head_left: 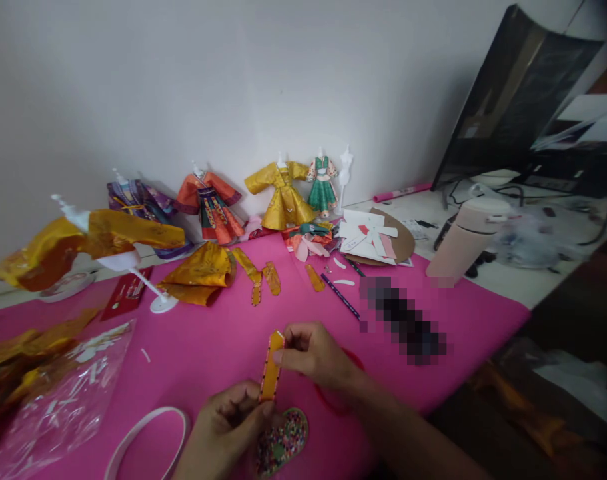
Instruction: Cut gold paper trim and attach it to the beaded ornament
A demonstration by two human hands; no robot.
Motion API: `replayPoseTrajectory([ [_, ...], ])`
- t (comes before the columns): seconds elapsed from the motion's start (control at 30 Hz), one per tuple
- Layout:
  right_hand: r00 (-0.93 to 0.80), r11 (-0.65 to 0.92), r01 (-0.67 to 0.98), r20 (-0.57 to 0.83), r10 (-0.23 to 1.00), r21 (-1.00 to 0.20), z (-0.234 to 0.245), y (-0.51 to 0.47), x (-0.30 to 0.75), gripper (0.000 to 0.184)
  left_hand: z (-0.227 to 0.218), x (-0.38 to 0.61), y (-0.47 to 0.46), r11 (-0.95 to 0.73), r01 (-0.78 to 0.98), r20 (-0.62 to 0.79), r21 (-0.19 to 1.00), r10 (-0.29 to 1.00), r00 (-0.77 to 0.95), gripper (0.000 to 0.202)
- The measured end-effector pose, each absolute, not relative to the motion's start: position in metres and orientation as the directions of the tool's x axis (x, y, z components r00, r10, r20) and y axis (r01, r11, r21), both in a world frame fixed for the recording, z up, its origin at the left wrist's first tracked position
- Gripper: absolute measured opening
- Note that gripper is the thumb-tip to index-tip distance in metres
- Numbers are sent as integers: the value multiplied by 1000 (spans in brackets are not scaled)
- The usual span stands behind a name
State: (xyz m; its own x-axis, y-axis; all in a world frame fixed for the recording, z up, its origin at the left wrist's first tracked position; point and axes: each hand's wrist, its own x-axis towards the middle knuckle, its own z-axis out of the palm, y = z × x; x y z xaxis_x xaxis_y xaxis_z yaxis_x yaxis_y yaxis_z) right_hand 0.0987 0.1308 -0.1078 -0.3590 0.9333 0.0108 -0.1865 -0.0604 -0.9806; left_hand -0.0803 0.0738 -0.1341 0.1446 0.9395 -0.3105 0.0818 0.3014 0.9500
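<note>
The left hand (228, 427) has its fingers closed on the bottom end of a thin orange strip (272, 367), and the right hand (313, 357) pinches the top end tight with thumb and fingers. The strip stands almost straight up between the two hands, just above the pink mat (208, 340). A beaded oval patch (282, 443) lies right under the hands, a white ring (148, 433) and a plastic bag (68, 400) lie to the left, and a little yellow doll dress (283, 197) stands far back by the wall.
</note>
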Motion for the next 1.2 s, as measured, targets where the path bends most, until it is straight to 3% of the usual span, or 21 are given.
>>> replayPoseTrajectory([
  [0.6, -341, -65, -190, 4, 940, -980, -114, 136, 105, 26, -131, -81, 74, 285, 21, -285, 958, 945, 163, 34],
  [0.8, -403, -68, -186, 13, 915, -980, -111, 135, 106, 28, -116, -78, 72, 279, 54, -283, 959, 929, 238, 30],
  [1.2, -578, -97, -169, 19, 816, -981, -115, 131, 104, 37, -119, -83, 78, 230, 100, -244, 968, 954, 175, 36],
])
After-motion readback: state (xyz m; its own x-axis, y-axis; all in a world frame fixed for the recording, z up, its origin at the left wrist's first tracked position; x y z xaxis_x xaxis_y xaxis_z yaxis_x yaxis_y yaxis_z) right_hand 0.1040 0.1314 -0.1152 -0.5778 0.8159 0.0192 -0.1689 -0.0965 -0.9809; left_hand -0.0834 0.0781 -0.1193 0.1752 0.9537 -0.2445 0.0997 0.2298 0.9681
